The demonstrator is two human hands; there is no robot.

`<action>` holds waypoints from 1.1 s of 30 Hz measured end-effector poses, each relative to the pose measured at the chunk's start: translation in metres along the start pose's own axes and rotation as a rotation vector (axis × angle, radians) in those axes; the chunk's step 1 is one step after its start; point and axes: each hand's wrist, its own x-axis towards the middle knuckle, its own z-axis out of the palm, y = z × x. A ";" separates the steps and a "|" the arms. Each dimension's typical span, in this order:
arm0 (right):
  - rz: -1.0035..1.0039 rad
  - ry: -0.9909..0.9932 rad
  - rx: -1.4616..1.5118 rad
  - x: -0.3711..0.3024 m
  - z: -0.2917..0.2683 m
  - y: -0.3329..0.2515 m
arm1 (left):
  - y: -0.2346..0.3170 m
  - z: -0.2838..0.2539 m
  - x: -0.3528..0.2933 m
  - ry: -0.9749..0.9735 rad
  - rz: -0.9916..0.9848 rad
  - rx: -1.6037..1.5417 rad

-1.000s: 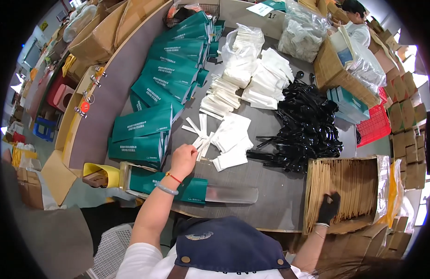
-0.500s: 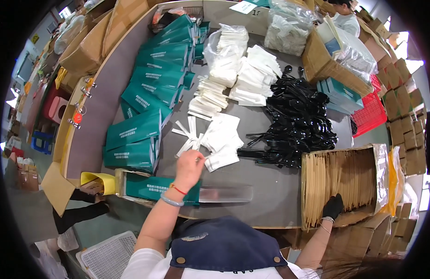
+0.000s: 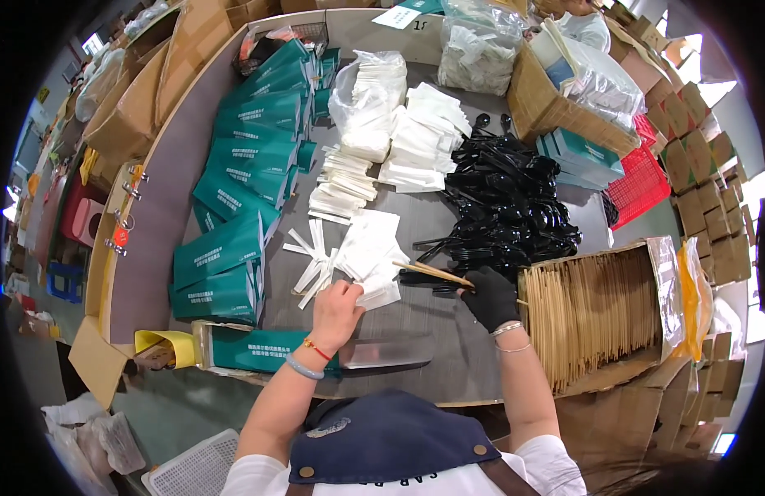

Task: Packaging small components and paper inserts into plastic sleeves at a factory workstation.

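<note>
Slender tan wooden sticks [image 3: 428,269] pinched in my black-gloved right hand [image 3: 490,301] above grey worktop [image 3: 461,360]; loose fingers could splay them, glossy black plastic cutlery [image 3: 514,215] snag them. Bare left hand [image 3: 336,316] curled near flat white paper packets [image 3: 369,241]; cannot tell if holding.

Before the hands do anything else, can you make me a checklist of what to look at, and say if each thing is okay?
1. Right hand has something: ok, the black-gloved hand holds wooden sticks.
2. Left hand is empty: cannot tell, the bent fingers hide what may be in them.
3. More sticks are in the cardboard box: ok, it holds many, packed side by side.
4. White packets are near the left hand: ok, they lie just past its fingers.
5. Black spoons are in neat rows: not ok, they lie in a jumbled heap.
</note>
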 end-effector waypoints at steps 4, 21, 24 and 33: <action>-0.072 -0.003 -0.097 -0.004 0.015 0.026 | -0.001 -0.005 -0.003 0.001 0.057 0.033; -0.049 -0.289 0.373 -0.034 0.015 -0.054 | 0.014 -0.029 -0.052 -0.156 0.125 -0.166; -0.124 -0.330 0.289 -0.052 0.049 -0.076 | 0.020 -0.034 -0.078 -0.075 0.068 -0.121; 0.074 0.210 0.601 -0.086 0.064 -0.046 | 0.020 -0.046 -0.102 -0.242 0.191 0.261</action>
